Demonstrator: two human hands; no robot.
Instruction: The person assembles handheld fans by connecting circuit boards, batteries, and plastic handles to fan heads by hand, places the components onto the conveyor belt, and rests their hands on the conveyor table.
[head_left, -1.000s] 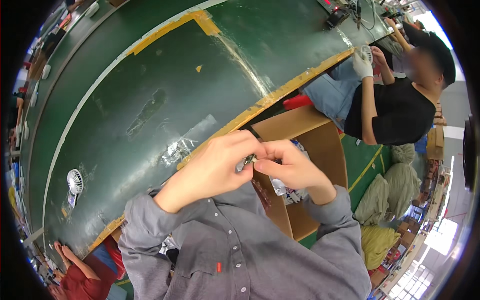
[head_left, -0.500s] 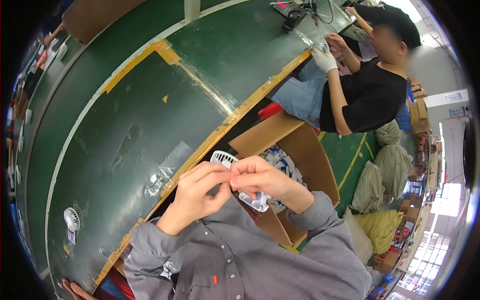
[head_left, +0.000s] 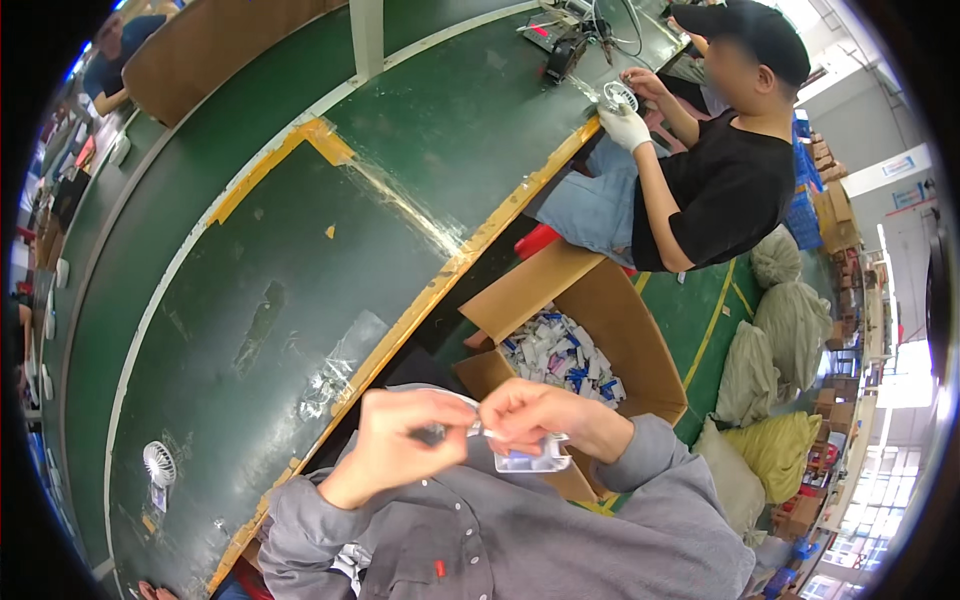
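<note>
In front of my grey shirt, I hold a small white hand fan (head_left: 535, 459) with both hands. Its open, tray-like handle part, bluish inside, sticks out below my right fingers. Part of a pale curved rim shows above my left fingers; the rest is covered. My left hand (head_left: 400, 445) is closed, thumb and forefinger pinched at the fan's middle. My right hand (head_left: 545, 412) is closed over the handle side, fingertips close to the left ones. Motion blurs the fingertips, so any small piece between them cannot be made out.
A cardboard box (head_left: 625, 335) of small white and blue pieces (head_left: 565, 355) stands beyond my right hand. Another white fan (head_left: 159, 462) lies on the green table (head_left: 300, 270). To the right, a person in black (head_left: 715, 195) holds a fan (head_left: 620, 96). Sacks (head_left: 790, 325) lie behind.
Both hands have come lower and closer to my body with the fan. The fan has turned, so its handle part shows more and its grille less. The box's contents are more exposed.
</note>
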